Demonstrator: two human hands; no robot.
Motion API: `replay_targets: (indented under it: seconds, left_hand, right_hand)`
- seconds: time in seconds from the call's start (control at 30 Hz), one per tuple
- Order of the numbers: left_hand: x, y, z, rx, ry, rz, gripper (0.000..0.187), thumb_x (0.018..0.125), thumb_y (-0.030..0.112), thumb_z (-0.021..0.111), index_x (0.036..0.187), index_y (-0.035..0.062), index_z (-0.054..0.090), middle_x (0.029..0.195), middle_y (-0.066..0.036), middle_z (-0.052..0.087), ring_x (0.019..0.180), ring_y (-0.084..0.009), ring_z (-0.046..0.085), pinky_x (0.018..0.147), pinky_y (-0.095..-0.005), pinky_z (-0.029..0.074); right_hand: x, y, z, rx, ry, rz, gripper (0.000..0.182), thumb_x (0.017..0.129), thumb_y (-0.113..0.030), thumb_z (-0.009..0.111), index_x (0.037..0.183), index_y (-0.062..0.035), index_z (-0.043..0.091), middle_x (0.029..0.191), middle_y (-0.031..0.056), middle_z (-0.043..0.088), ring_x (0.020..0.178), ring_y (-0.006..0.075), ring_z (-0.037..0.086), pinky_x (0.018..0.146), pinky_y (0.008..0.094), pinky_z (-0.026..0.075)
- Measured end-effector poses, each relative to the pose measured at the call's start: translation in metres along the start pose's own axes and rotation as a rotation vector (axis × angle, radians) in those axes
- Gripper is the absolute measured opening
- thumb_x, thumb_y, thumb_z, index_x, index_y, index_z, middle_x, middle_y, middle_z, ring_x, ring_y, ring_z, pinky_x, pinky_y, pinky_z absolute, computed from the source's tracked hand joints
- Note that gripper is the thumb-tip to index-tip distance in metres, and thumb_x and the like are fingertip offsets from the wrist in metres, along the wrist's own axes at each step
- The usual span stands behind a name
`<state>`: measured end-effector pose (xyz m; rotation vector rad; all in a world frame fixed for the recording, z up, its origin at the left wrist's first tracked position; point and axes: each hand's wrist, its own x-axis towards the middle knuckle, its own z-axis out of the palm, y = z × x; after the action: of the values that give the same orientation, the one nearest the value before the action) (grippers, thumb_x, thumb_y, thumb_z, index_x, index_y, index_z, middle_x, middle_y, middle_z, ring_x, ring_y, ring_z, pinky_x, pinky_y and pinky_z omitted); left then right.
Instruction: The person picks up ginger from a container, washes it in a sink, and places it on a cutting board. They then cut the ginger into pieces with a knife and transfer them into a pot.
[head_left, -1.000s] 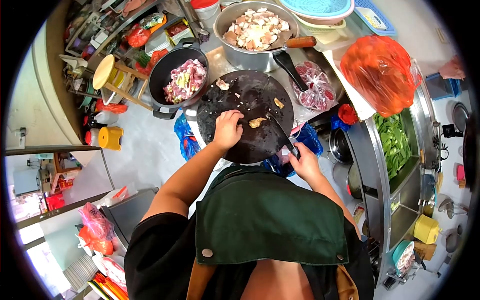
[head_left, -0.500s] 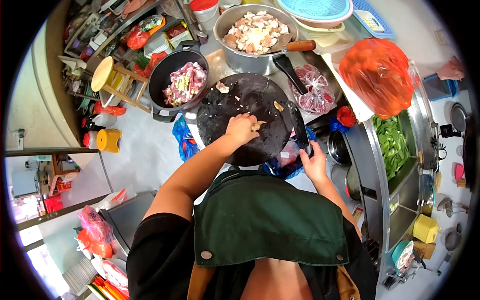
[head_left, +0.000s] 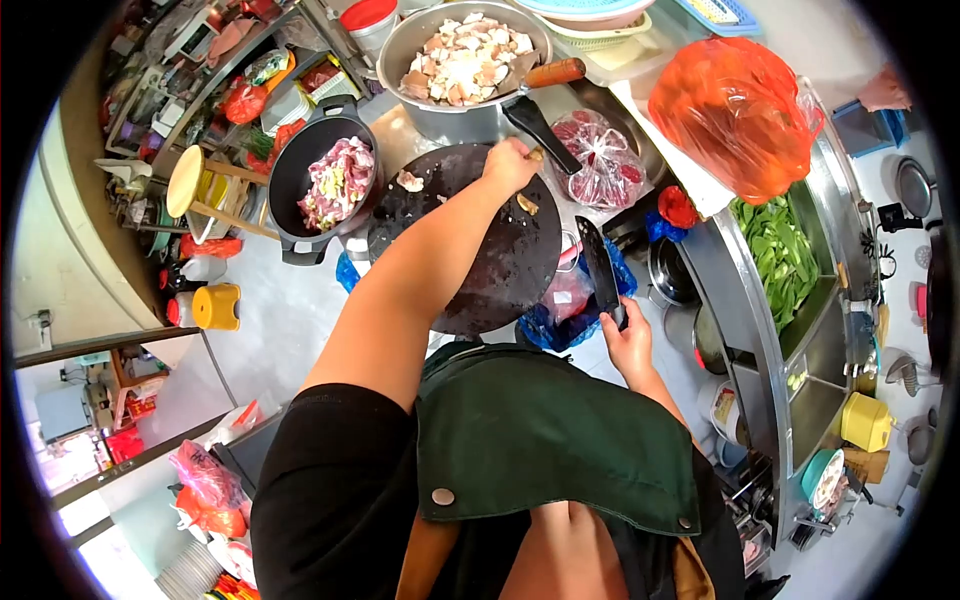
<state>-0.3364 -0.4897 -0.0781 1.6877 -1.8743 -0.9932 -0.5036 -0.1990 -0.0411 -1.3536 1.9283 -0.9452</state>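
Observation:
My left hand [head_left: 510, 166] reaches over the far edge of the round dark chopping board [head_left: 495, 275]. Its fingers are closed on a small brownish piece of ginger [head_left: 537, 154], only partly visible. Another ginger piece [head_left: 527, 204] lies on the board, with a scrap of pale meat [head_left: 410, 181] near the far left edge. To the right of the board, my right hand [head_left: 629, 338] grips the handle of a dark-bladed kitchen knife [head_left: 598, 258], its blade pointing away from me.
A black pot [head_left: 282, 185] of raw meat stands left of the board. Behind it, a large metal pot [head_left: 450, 118] holds meat chunks and a wooden-handled tool [head_left: 556, 73]. Bagged red meat [head_left: 601, 165] lies at the right, near a red plastic bag [head_left: 735, 120] and leafy greens [head_left: 772, 262].
My left hand has moved from the middle of the board to its far edge, carrying the ginger. The knife has shifted slightly down and away from the board. The view has shifted.

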Motion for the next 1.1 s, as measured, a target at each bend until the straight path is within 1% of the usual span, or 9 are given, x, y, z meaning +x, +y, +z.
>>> replay_targets:
  seconds: [0.07, 0.17, 0.33, 0.47, 0.6, 0.7, 0.8, 0.87, 1.1]
  left_hand:
    - [0.0, -0.001, 0.0, 0.022, -0.01, -0.023, 0.041, 0.06, 0.027, 0.077, 0.089, 0.001, 0.063, 0.087, -0.013, 0.064, 0.08, -0.0237, 0.063, 0.073, -0.0322, 0.048]
    - [-0.004, 0.004, -0.015, -0.018, -0.085, -0.053, 0.047, 0.061, 0.027, 0.077, 0.097, 0.0009, 0.062, 0.092, -0.013, 0.064, 0.083, -0.0228, 0.063, 0.076, -0.0318, 0.048]
    - [-0.01, -0.029, -0.021, -0.282, -0.096, -0.03, 0.046, 0.069, 0.018, 0.072, 0.11, 0.0015, 0.058, 0.099, -0.013, 0.065, 0.09, -0.0222, 0.063, 0.082, -0.0294, 0.047]
    - [-0.076, -0.063, -0.061, 0.04, -0.095, 0.26, 0.023, 0.071, 0.019, 0.068, 0.087, 0.0034, 0.061, 0.084, -0.015, 0.063, 0.083, -0.029, 0.061, 0.07, -0.0352, 0.047]
    - [-0.171, -0.1, -0.081, 0.133, -0.026, 0.024, 0.013, 0.07, 0.014, 0.066, 0.073, 0.0032, 0.06, 0.074, -0.013, 0.056, 0.075, -0.0337, 0.057, 0.066, -0.0382, 0.047]
    - [-0.184, -0.118, -0.068, 0.023, -0.031, 0.408, 0.008, 0.073, 0.003, 0.059, 0.08, 0.004, 0.063, 0.086, -0.012, 0.06, 0.077, -0.0295, 0.058, 0.068, -0.0359, 0.048]
    - [-0.183, -0.118, -0.052, 0.114, 0.122, 0.562, 0.012, 0.074, 0.004, 0.061, 0.085, 0.0054, 0.066, 0.09, -0.01, 0.061, 0.081, -0.0287, 0.059, 0.072, -0.0339, 0.048]
    - [-0.188, -0.117, -0.049, 0.101, 0.098, 0.452, 0.015, 0.075, 0.004, 0.06, 0.087, 0.0073, 0.067, 0.093, -0.009, 0.06, 0.084, -0.027, 0.06, 0.074, -0.0323, 0.049]
    - [-0.193, -0.117, -0.044, 0.168, 0.278, 0.635, 0.01, 0.073, 0.003, 0.057, 0.079, 0.0046, 0.065, 0.083, -0.009, 0.06, 0.076, -0.0241, 0.06, 0.068, -0.0302, 0.049]
  right_hand:
    - [-0.001, 0.0, -0.002, 0.0, -0.002, 0.023, 0.024, 0.077, -0.01, 0.064, 0.098, -0.0006, 0.056, 0.065, 0.0086, 0.055, 0.056, 0.0163, 0.051, 0.054, 0.0291, 0.043]
    - [0.0, 0.007, 0.0, 0.016, -0.006, 0.052, 0.024, 0.077, -0.011, 0.064, 0.098, -0.0007, 0.056, 0.068, 0.0097, 0.056, 0.057, 0.0181, 0.053, 0.055, 0.0299, 0.044]
    - [0.008, 0.016, 0.011, 0.015, -0.05, 0.011, 0.027, 0.076, -0.013, 0.064, 0.098, -0.0008, 0.055, 0.078, 0.0157, 0.059, 0.067, 0.0299, 0.058, 0.061, 0.0345, 0.046]
    - [0.015, -0.003, 0.014, 0.019, -0.095, -0.039, 0.028, 0.076, -0.015, 0.063, 0.099, -0.0006, 0.055, 0.081, 0.0176, 0.06, 0.072, 0.0328, 0.059, 0.064, 0.0353, 0.046]
    - [0.02, -0.009, 0.023, -0.019, -0.183, -0.102, 0.029, 0.077, -0.019, 0.063, 0.1, -0.0022, 0.055, 0.085, 0.0186, 0.061, 0.077, 0.0349, 0.06, 0.068, 0.0372, 0.047]
    - [0.024, -0.022, 0.035, -0.077, -0.318, -0.103, 0.033, 0.079, -0.025, 0.06, 0.104, -0.0038, 0.055, 0.089, 0.02, 0.061, 0.084, 0.0368, 0.059, 0.074, 0.0406, 0.046]
    - [0.028, -0.046, 0.045, -0.168, -0.44, -0.212, 0.034, 0.08, -0.027, 0.059, 0.105, -0.0049, 0.054, 0.091, 0.0197, 0.061, 0.086, 0.0367, 0.058, 0.075, 0.0409, 0.046]
    - [0.029, -0.066, 0.049, -0.301, -0.544, -0.242, 0.034, 0.081, -0.026, 0.057, 0.107, -0.005, 0.052, 0.096, 0.0178, 0.061, 0.089, 0.0358, 0.058, 0.075, 0.0422, 0.045]
    - [0.022, -0.07, 0.069, -0.316, -0.629, -0.336, 0.032, 0.084, -0.021, 0.054, 0.108, -0.0012, 0.048, 0.105, 0.0185, 0.056, 0.093, 0.0355, 0.056, 0.076, 0.0433, 0.045]
